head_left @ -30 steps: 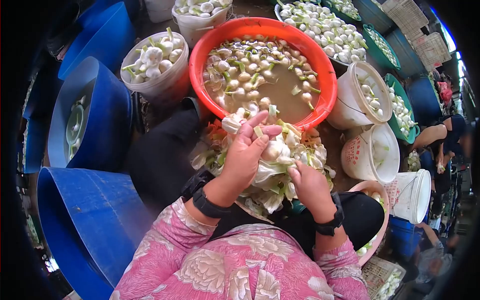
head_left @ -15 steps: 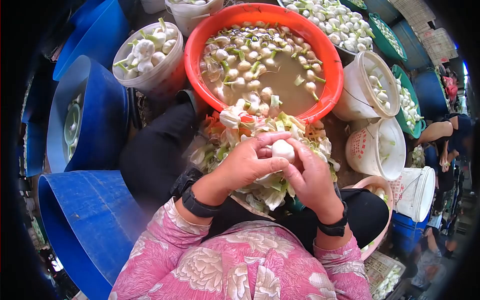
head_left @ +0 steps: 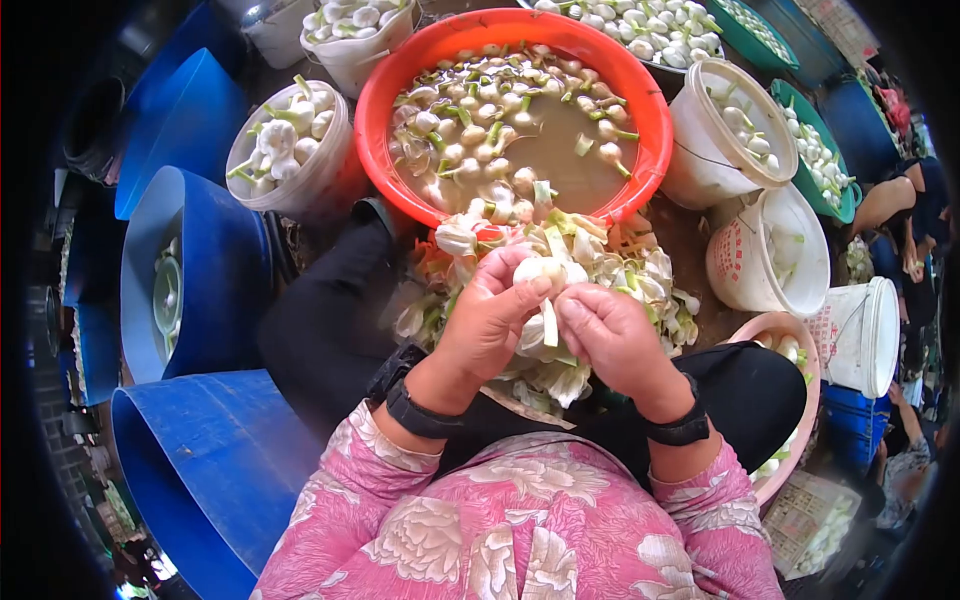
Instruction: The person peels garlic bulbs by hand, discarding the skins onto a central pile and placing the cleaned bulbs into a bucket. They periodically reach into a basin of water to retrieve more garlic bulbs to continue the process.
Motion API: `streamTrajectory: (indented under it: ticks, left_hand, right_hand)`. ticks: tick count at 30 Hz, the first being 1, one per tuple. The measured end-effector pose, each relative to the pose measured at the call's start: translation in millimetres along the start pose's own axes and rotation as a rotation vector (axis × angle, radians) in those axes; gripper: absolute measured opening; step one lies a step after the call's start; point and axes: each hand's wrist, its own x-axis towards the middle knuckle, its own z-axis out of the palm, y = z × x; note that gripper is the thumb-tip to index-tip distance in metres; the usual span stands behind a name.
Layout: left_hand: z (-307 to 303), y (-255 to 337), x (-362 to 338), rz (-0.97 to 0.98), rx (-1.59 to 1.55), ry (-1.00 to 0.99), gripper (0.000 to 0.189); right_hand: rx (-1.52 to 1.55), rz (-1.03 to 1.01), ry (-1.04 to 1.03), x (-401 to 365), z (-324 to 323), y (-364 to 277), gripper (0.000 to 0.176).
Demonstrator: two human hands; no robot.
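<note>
Fingers of the left hand (head_left: 488,322) are clamped round a bulb (head_left: 538,268), held just on the near side of the basin (head_left: 660,150). Those of the right hand (head_left: 612,345) are pinched on a skin strip (head_left: 549,325) hanging from it. The bulb is judged part stripped. A peel heap (head_left: 645,285) is piled beneath; many bulbs are left floating in the basin. Room is hemmed by buckets (head_left: 735,170) right of the basin and tubs (head_left: 215,260) left.

The peel pile (head_left: 620,275) lay near of the basin (head_left: 655,150), a bulb (head_left: 540,270) over it. One bucket (head_left: 300,195) stood left of the basin, another bucket (head_left: 700,178) right.
</note>
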Motion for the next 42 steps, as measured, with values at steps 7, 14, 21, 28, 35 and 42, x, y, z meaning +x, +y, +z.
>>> streamTrajectory:
  ticks: [7, 14, 21, 28, 35, 42]
  left_hand:
    - [13.9, 12.6, -5.9, -0.121, -0.154, -0.074, 0.032]
    - [3.1, -1.3, -5.8, 0.123, 0.083, 0.004, 0.034]
    - [3.9, 4.4, -5.6, -0.039, -0.163, -0.131, 0.031]
    - [9.4, 16.2, -3.6, -0.299, -0.258, -0.143, 0.036]
    - [10.1, 5.3, -3.1, -0.257, 0.361, -0.034, 0.040]
    - [22.1, 22.9, -14.3, -0.236, 0.302, -0.014, 0.042]
  right_hand:
    - [0.046, -0.165, 0.413, -5.9, -4.2, -8.4, 0.014]
    - [-0.793, -0.619, 0.535, -3.4, 8.9, -10.4, 0.012]
    - [0.131, -0.076, 0.393, 0.1, 5.5, -21.2, 0.008]
    - [0.896, 0.080, 0.084, 1.4, -18.5, -11.3, 0.008]
    - [0.273, -0.061, 0.169, -2.9, 14.2, -6.6, 0.008]
    - [1.188, -0.163, 0.093, -8.0, -9.9, -0.1, 0.015]
